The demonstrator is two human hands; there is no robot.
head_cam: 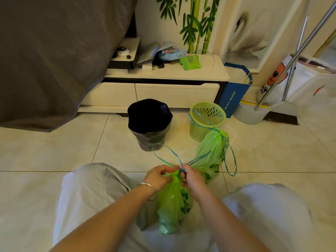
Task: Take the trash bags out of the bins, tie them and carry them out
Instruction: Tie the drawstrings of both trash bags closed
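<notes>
A green trash bag [171, 206] stands on the floor between my knees, its neck gathered. My left hand [158, 176] and my right hand [192, 176] both pinch the blue drawstring [168, 154] at that neck, and its loops rise toward the bins. A second green bag [212, 157] lies just beyond my right hand, its mouth cinched with a blue string. Behind it stands an empty light-green slotted bin [207, 118]. To its left is a grey bin [151, 137] lined with a black bag [149, 115].
A low white cabinet [163, 91] with clutter on top runs along the wall behind the bins. A grey cover [54, 60] hangs at the left. A blue paper bag [234, 90], a white bucket with metal poles [254, 113] and a white bag stand at the right.
</notes>
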